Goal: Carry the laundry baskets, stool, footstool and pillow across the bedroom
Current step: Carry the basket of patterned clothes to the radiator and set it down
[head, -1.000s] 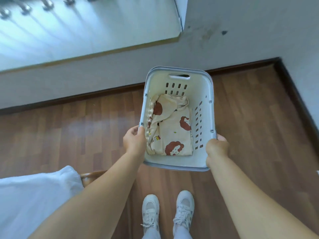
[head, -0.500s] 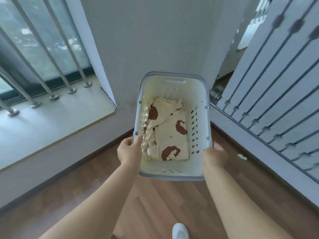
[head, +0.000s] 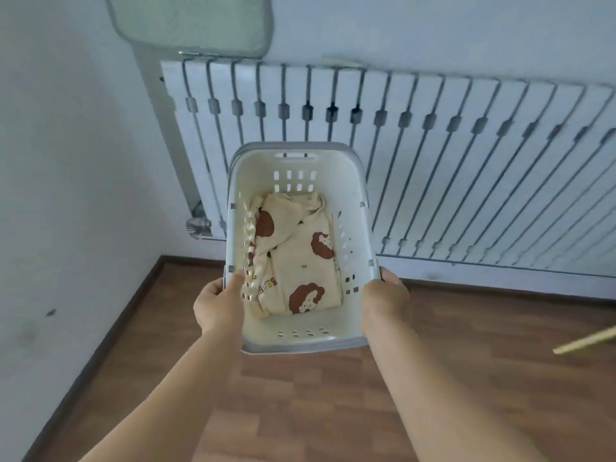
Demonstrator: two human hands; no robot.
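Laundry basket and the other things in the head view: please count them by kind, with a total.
Laundry basket, held at the rim by the left hand and the right hand: 1
Folded garment with brown print, in the basket: 1
Radiator on the wall: 1
Green pad above the radiator: 1
Wooden stick at right: 1
Total: 5

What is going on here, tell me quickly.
A person is carrying a laundry basket with both hands: the left hand grips its left rim and the right hand grips its right rim. A folded cream garment with a brown print lies inside. The basket is held above the wood floor, in front of a white radiator on the wall, near a corner of the room.
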